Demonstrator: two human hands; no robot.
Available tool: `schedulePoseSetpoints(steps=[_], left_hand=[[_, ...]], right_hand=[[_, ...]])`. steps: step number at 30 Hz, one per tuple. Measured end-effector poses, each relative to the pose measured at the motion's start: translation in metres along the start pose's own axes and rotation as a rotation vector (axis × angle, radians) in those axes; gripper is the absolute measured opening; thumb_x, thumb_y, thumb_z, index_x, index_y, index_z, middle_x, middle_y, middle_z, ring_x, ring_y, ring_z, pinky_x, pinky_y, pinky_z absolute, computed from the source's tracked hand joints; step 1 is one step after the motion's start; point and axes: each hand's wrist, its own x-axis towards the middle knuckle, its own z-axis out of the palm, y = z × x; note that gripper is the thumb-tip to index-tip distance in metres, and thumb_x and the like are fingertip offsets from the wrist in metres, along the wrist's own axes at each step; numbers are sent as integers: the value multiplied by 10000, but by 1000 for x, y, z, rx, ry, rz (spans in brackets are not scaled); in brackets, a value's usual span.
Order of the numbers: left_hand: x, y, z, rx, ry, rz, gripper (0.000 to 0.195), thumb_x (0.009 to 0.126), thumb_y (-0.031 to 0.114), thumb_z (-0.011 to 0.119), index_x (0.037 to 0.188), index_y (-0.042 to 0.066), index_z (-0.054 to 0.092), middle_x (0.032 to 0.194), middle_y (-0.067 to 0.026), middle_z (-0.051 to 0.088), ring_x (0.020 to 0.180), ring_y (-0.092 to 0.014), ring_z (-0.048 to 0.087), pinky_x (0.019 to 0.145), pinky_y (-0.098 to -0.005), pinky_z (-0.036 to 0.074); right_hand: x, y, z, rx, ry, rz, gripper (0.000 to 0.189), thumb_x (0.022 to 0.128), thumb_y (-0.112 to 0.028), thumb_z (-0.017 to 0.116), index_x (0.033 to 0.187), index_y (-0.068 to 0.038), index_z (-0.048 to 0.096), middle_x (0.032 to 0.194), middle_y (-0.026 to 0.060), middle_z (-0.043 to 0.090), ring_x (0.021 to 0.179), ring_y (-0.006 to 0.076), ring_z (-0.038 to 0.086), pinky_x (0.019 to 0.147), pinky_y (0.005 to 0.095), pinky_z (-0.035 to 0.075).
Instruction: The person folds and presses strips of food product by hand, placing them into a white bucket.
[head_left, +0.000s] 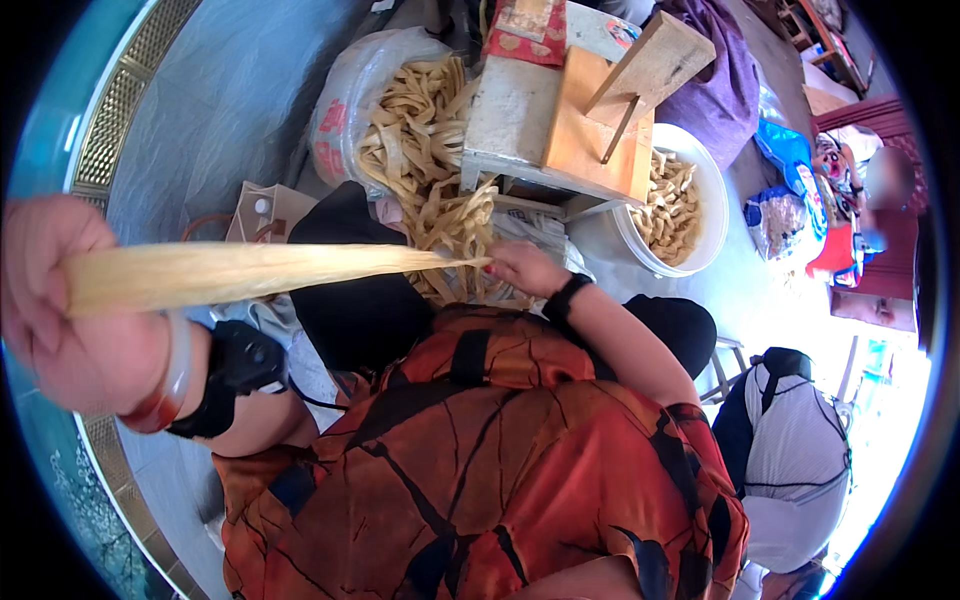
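Observation:
A long, pale yellow strip of flat, pliable material (262, 271) is stretched level across the front of my body. Its wide end is gripped in my left hand (82, 300), raised at the far left. The narrow, twisted end is pinched in my right hand (525, 268), near my lap. Just beyond the right hand lies a loose heap of similar strips (457, 225), which runs up into a clear plastic bag (337, 112) full of them. A wooden stand with an upright board and a metal rod (622, 127) rests on a worn table (506, 112).
A white bucket (716, 202) of short knotted pieces stands right of the table. Behind it hangs purple cloth (705, 90). A paper bag (270, 214) is on the floor at left. Blue plastic bags (787, 202) and a person (847, 165) are at right; another person (787, 442) is nearer.

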Motion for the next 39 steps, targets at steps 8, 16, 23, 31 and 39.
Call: schedulePoseSetpoints(steps=[8, 16, 23, 31, 39], left_hand=[[-61, -51, -16, 496, -15, -61, 128, 987, 142, 438, 926, 73, 527, 674, 30, 425, 541, -54, 372, 558, -232, 301], [-109, -106, -32, 649, 127, -358, 238, 1013, 229, 457, 915, 24, 529, 660, 5, 466, 548, -45, 362, 521, -194, 302], [-118, -110, -50, 559, 206, -425, 230, 1006, 237, 485, 947, 26, 555, 716, 6, 512, 571, -31, 387, 515, -164, 313], [-137, -138, -56, 496, -218, -809, 234, 1009, 211, 445, 1149, 59, 556, 1103, -82, 626, 699, -82, 554, 610, -190, 436], [-170, -175, -68, 554, -629, -1054, 255, 995, 253, 495, 1040, 28, 605, 806, -14, 606, 703, -109, 545, 678, -263, 452]], right_hand=[[8, -68, -61, 293, 118, 339, 307, 961, -242, 493, 783, -6, 575, 747, 161, 555, 724, 335, 545, 679, 415, 444], [-23, -218, -156, 292, 258, 85, 229, 951, -114, 476, 811, 35, 581, 712, 88, 531, 645, 208, 502, 615, 315, 396], [-56, -267, -173, 406, 628, 29, 315, 913, -244, 466, 855, 39, 590, 656, 83, 524, 669, 220, 528, 632, 323, 416], [-60, -274, -178, 523, 589, 13, 374, 882, -383, 567, 607, -131, 538, 591, 20, 507, 661, 196, 506, 567, 301, 385], [-10, -210, -156, 864, 158, 1, 384, 900, -299, 524, 1087, 35, 565, 1007, 164, 642, 945, 318, 607, 881, 417, 445]])
